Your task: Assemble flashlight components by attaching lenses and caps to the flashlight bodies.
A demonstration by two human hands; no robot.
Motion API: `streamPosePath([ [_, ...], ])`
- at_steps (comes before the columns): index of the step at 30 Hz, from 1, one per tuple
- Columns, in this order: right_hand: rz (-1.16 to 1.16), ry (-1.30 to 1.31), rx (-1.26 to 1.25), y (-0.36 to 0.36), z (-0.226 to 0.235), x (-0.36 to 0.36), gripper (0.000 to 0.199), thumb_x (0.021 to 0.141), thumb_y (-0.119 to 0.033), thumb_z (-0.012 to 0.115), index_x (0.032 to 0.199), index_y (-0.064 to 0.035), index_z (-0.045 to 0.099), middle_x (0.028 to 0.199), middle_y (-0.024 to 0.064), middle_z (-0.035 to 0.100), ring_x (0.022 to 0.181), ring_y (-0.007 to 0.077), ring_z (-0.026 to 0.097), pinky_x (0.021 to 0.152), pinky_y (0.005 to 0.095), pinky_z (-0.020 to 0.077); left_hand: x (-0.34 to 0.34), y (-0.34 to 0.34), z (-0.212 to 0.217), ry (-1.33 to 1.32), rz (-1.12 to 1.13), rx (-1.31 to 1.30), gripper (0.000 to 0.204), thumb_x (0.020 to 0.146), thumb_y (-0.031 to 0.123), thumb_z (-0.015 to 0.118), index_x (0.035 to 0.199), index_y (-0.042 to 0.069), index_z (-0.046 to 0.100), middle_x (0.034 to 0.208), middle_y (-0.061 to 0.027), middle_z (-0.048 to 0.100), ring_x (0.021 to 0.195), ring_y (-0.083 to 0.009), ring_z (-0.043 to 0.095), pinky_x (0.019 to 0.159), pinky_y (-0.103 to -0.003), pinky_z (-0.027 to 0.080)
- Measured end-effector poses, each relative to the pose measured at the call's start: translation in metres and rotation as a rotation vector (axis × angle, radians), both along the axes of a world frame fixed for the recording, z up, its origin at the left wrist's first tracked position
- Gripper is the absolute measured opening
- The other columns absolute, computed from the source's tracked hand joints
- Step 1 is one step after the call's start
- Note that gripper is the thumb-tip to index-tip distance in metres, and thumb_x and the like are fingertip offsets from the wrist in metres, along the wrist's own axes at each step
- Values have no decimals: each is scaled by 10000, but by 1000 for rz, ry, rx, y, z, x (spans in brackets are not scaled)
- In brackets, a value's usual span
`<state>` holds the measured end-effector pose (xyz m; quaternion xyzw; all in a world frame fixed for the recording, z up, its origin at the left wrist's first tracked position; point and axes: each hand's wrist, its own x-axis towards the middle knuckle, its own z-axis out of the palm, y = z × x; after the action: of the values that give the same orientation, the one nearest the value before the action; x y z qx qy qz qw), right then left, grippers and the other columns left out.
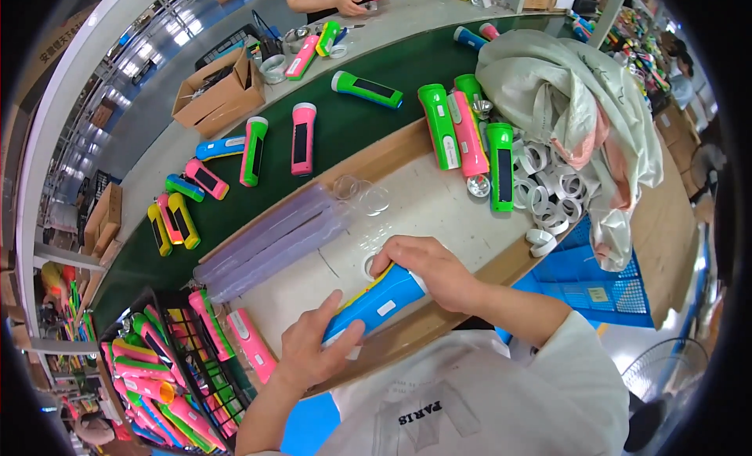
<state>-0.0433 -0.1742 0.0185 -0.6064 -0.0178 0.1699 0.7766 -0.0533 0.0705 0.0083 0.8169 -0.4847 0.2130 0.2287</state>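
Between my hands is a blue flashlight point(385, 303) with a yellow edge, tilted over the cardboard-edged work tray point(450, 221). My left hand point(317, 338) wraps round its lower left end. At the other end, my right hand point(423, 269) closes over the head, with a white ring point(370, 266) showing by the fingertips. Stacked clear lens discs point(274, 237) lie in long rows just beyond, and a few loose clear discs point(374, 199) rest near them. To the right, loose white rings point(552, 186) are heaped beside green and pink flashlights point(468, 135).
A green conveyor belt point(313, 95) carries scattered flashlights behind the tray. At lower left stands a black basket point(196, 354) full of flashlight bodies. A pale woven sack point(564, 88) slumps at right, above a blue crate point(603, 276). Across the belt, another person's hand point(348, 4) works.
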Motion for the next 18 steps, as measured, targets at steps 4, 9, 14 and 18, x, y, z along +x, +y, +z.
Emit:
streamPosePath([
  [4,-27,-419,-230,-1,9,-13,263,969,-198,419,937,-5,594,883,115,593,821,211,560,767,323,448,-11,2,9,223,7,33,624,585,172,795,1186,137,630,1173,-172,606,631,-195,591,513,-275,487],
  [9,95,-1223,-256,0,63,-43,184,844,-161,575,784,-1,641,1018,226,650,944,313,667,790,416,575,-24,13,45,880,-347,-353,612,689,117,817,1253,32,596,1100,-182,651,855,-287,679,674,-345,544],
  [14,319,-1813,-186,13,71,-51,28,748,-18,591,752,4,608,916,127,613,970,325,650,861,471,552,-12,29,55,1685,-546,-252,642,705,25,779,1308,32,558,1114,-148,671,946,-232,672,815,-318,507],
  [18,125,-455,-173,5,22,5,246,895,-209,517,965,-2,629,971,133,643,891,234,642,828,368,527,-8,3,61,479,60,-68,613,667,59,763,1254,54,584,1125,-140,631,808,-234,657,644,-308,543],
])
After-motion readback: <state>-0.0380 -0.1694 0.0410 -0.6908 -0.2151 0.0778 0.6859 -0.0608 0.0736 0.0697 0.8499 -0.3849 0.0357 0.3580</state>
